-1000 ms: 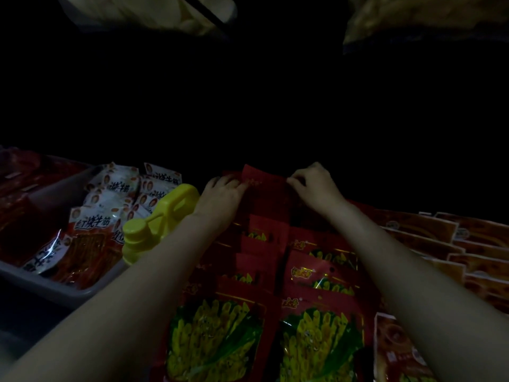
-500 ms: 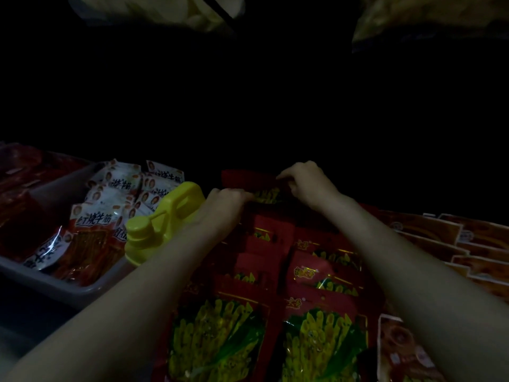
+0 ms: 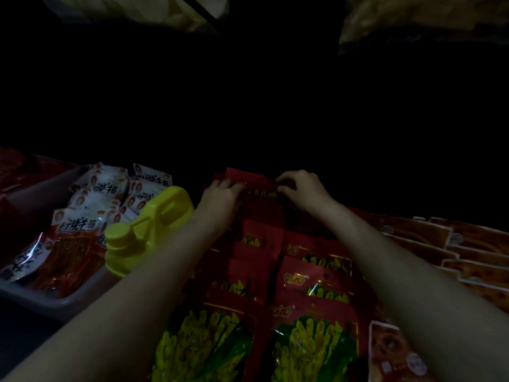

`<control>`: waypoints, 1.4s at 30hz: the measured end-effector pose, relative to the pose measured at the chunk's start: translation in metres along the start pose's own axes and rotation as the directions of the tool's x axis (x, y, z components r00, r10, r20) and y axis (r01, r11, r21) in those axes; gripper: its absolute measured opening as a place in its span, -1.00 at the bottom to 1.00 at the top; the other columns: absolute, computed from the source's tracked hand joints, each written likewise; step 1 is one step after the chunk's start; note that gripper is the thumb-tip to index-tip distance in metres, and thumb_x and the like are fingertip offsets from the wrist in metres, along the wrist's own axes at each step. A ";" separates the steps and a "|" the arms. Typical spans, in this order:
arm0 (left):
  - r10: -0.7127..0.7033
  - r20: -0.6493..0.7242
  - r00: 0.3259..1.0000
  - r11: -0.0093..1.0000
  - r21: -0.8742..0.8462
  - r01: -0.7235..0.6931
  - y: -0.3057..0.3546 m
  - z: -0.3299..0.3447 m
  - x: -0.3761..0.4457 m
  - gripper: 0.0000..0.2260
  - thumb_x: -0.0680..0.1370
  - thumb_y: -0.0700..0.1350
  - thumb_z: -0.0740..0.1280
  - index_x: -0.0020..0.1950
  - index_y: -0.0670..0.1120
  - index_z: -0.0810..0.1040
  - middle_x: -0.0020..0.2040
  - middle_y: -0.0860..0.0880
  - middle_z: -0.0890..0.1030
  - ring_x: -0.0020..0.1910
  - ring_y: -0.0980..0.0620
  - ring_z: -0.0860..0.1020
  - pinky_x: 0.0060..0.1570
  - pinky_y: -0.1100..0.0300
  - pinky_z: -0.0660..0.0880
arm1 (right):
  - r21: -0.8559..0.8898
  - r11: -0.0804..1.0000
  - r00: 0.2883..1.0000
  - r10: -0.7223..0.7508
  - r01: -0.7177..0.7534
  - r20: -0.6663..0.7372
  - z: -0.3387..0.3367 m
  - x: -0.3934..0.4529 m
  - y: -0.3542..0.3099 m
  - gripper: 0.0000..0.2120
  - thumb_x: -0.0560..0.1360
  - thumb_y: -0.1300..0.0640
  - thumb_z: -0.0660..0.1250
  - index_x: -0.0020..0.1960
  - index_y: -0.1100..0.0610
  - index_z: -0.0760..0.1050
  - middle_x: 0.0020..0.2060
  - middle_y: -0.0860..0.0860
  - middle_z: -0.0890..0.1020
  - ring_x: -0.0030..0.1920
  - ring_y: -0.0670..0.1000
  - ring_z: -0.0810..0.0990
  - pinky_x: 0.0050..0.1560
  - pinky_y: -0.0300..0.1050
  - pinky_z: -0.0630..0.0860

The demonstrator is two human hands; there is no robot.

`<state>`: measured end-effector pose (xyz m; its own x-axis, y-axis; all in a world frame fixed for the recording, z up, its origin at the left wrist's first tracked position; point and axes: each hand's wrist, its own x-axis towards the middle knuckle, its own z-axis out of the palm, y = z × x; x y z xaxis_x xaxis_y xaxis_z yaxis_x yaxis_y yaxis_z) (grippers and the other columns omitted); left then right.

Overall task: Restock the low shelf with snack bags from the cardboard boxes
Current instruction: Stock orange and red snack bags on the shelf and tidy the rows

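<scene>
Two overlapping rows of red snack bags [image 3: 311, 282] with yellow-green pictures lie on the dim low shelf, running away from me. At the far end of the rows a red snack bag [image 3: 254, 183] stands tilted up. My left hand [image 3: 220, 201] pinches its left edge and my right hand [image 3: 301, 190] pinches its right edge, fingers curled over the top. Both forearms reach forward over the rows. The back of the shelf is black and shows nothing.
A grey tray [image 3: 41, 299] at the left holds red-and-white snack packs [image 3: 77, 235]. A yellow plastic jug [image 3: 150, 230] lies just left of my left wrist. Orange-red packs [image 3: 446, 249] are fanned out at the right. Pale bags [image 3: 154, 9] hang above.
Both hands lowered the far red bag half a second ago, then raised it slightly again. The left hand has shifted forward to the bag's left edge. The rows have not moved.
</scene>
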<state>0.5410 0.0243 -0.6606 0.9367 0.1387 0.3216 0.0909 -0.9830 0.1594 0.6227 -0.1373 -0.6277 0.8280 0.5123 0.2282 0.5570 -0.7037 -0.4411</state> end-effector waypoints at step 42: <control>0.004 0.085 0.996 0.989 0.144 -0.017 0.154 0.027 0.005 -0.54 0.62 -0.06 0.14 0.49 -0.09 0.13 0.44 -0.04 0.26 0.46 -0.09 0.11 0.46 -0.01 -0.06 | -0.207 0.974 0.563 -0.224 0.096 -0.796 -0.134 -0.089 0.056 -0.71 0.43 0.38 0.20 0.04 0.27 0.63 -0.08 0.20 0.66 -0.04 0.20 0.64 0.01 -0.25 0.42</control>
<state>0.5688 -0.1292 -0.6595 0.9625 0.1236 0.2417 0.1229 -0.9923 0.0181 0.5887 -0.2885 -0.5567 0.3931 0.0546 0.9179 0.6351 -0.7380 -0.2281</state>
